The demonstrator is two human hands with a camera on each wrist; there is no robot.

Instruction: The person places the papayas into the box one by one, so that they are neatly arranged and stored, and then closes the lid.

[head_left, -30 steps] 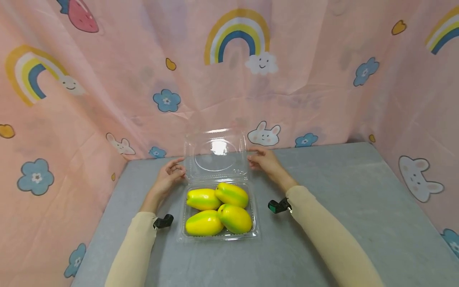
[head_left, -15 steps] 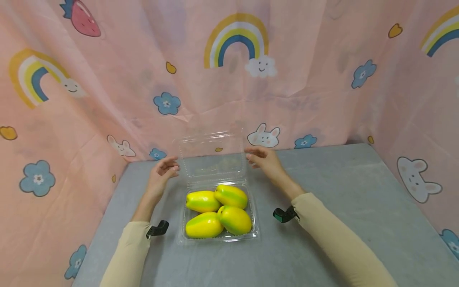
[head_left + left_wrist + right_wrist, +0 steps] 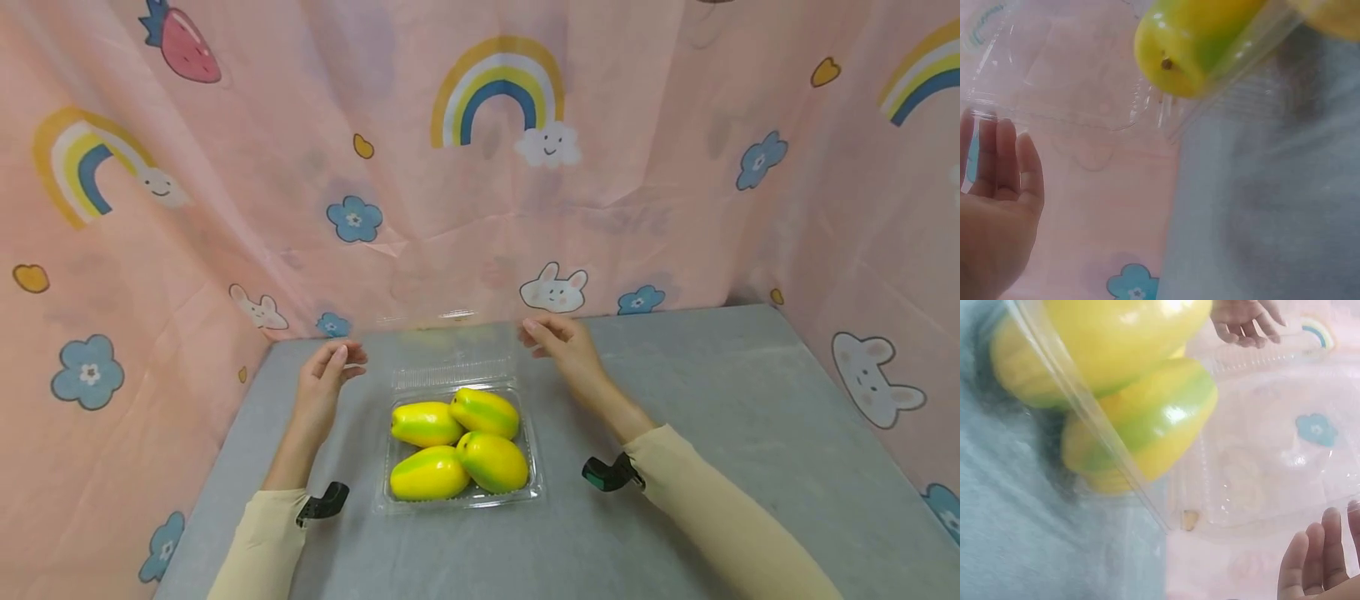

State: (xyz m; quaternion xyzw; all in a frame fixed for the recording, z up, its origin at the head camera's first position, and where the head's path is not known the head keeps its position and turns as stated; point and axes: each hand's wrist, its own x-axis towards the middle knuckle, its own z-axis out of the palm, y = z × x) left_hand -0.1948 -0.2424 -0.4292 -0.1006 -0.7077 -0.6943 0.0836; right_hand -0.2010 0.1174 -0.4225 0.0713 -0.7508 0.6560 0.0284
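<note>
Several oblong yellow fruits with green streaks [image 3: 491,461] lie in the tray of a clear plastic clamshell box [image 3: 536,493]. Its transparent lid [image 3: 453,342] is swung up and tilts back behind the tray. To the left of the lid is my left hand [image 3: 324,379], fingers loosely bent and grasping nothing. My right hand [image 3: 566,346] hovers at the lid's right side, its fingers also relaxed and holding nothing. In the left wrist view the left fingertips [image 3: 1005,125] overlap the lid's edge; the right wrist view has the right fingertips [image 3: 1331,515] close along the opposite edge.
The box stands on a grey table [image 3: 720,433]. A pink printed curtain [image 3: 645,100] rises behind the table and along both sides. Black wrist cameras [image 3: 324,503] stick out inward from both cream sleeves [image 3: 720,508].
The lid has tilted farther back from its more upright stance. My left hand has drawn away from it to the left; my right hand has shifted slightly. The fruits stay in place.
</note>
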